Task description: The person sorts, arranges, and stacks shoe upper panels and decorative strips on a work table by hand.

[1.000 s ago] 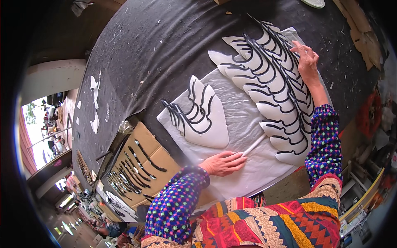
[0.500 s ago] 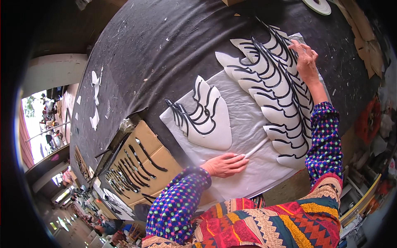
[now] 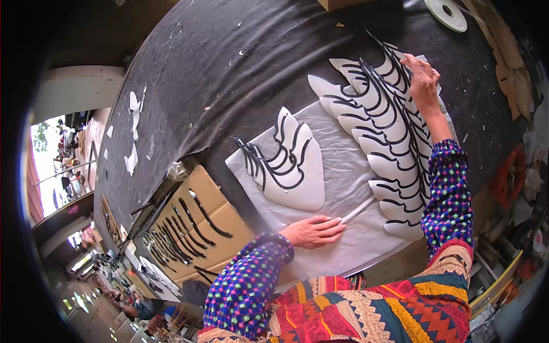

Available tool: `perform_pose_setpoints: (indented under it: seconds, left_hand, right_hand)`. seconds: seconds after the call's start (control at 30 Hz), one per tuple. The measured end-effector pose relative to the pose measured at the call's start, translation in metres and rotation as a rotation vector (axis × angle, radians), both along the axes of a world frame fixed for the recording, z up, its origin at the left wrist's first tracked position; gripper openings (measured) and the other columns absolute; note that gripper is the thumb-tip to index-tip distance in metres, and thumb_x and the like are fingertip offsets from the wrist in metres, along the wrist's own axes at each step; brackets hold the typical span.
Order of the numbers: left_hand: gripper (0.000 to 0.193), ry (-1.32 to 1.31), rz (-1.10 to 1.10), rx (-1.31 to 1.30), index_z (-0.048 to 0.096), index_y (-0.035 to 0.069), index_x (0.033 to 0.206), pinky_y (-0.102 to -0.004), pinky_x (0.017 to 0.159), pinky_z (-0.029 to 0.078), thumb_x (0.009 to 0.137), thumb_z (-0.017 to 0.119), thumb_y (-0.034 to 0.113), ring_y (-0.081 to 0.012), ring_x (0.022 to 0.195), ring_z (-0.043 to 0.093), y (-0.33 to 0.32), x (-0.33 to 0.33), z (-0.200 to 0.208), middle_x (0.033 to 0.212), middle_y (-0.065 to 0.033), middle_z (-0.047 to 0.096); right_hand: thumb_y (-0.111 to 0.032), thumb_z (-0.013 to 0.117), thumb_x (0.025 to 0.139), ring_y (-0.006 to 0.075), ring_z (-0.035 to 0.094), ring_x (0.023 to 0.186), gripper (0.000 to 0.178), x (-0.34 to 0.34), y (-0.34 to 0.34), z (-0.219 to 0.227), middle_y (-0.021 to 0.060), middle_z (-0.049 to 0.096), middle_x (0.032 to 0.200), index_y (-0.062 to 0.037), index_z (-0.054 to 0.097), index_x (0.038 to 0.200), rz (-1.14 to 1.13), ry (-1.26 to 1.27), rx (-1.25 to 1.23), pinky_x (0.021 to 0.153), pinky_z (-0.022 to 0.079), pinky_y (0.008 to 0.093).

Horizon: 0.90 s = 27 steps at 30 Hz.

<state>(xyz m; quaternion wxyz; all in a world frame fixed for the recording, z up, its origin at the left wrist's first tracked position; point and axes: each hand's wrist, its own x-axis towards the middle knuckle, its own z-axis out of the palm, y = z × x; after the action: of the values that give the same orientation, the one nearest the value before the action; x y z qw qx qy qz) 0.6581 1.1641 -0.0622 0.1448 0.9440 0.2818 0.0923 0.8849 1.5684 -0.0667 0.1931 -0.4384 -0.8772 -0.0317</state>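
My left hand (image 3: 315,231) lies palm down with stretched fingers on a thin white sheet (image 3: 343,251). Its fingertips touch the near end of a slim white rod (image 3: 359,211), which reaches toward a large wing-like piece (image 3: 394,166). White scalloped, feather-shaped parts edged with black curved strips make up this piece. At its far right edge is my right hand (image 3: 422,77), fingers bent and drawn together; what they pinch, if anything, is hidden. To the left on the sheet rests a smaller white piece (image 3: 303,186) with similar black strips.
A cardboard panel (image 3: 226,208) at the left holds several black curved strips (image 3: 183,223). White scraps (image 3: 134,123) lie on the dark table cover (image 3: 229,74). A white tape roll (image 3: 446,14) is at the far right, near brown cardboard (image 3: 506,63).
The view has shifted slightly, so the pieces sit a little lower and further right. My right hand's fingers have bent closer together at the wing piece's edge. My left hand stays by the rod.
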Motion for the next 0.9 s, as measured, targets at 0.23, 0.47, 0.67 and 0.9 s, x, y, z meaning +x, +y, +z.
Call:
perform_pose_setpoints:
  seconds: [0.23, 0.47, 0.67, 0.9]
  left_hand:
    - [0.046, -0.009, -0.003, -0.01, 0.041, 0.013, 0.134, -0.0351, 0.108, 0.028, 0.091, 0.043, 0.03, -0.0167, 0.133, 0.037, 0.001, 0.001, 0.0, 0.146, -0.0027, 0.037]
    - [0.047, -0.018, 0.009, -0.001, 0.041, 0.012, 0.133, -0.0352, 0.108, 0.028, 0.089, 0.043, 0.028, -0.0174, 0.132, 0.037, -0.002, -0.002, 0.0, 0.146, -0.0029, 0.037]
    - [0.047, -0.046, 0.005, -0.008, 0.043, 0.011, 0.132, -0.0345, 0.108, 0.03, 0.089, 0.043, 0.027, -0.0184, 0.131, 0.038, 0.002, -0.001, 0.001, 0.145, -0.0031, 0.038]
    - [0.049, -0.049, 0.008, -0.008, 0.043, 0.01, 0.132, -0.0338, 0.107, 0.032, 0.087, 0.046, 0.028, -0.019, 0.131, 0.038, 0.001, -0.003, 0.003, 0.144, -0.0033, 0.039]
  right_hand:
    - [0.009, 0.044, 0.083, 0.0172, 0.049, 0.117, 0.06, -0.02, 0.015, 0.002, -0.0048, 0.061, 0.124, -0.0131, 0.042, 0.139, 0.035, 0.031, -0.023, 0.101, 0.028, 0.0389]
    - [0.01, 0.047, 0.083, 0.0187, 0.05, 0.115, 0.056, -0.024, 0.02, 0.002, -0.0018, 0.064, 0.112, -0.0124, 0.047, 0.135, 0.057, -0.014, 0.06, 0.098, 0.03, 0.0422]
    - [0.009, 0.046, 0.085, 0.0195, 0.051, 0.114, 0.057, -0.042, 0.032, -0.003, -0.0016, 0.064, 0.115, -0.0128, 0.045, 0.137, 0.084, 0.063, -0.003, 0.097, 0.031, 0.0401]
    - [0.008, 0.047, 0.084, 0.0175, 0.051, 0.112, 0.054, -0.044, 0.035, 0.0, -0.0031, 0.064, 0.111, -0.0134, 0.05, 0.133, 0.094, -0.032, 0.057, 0.097, 0.03, 0.0396]
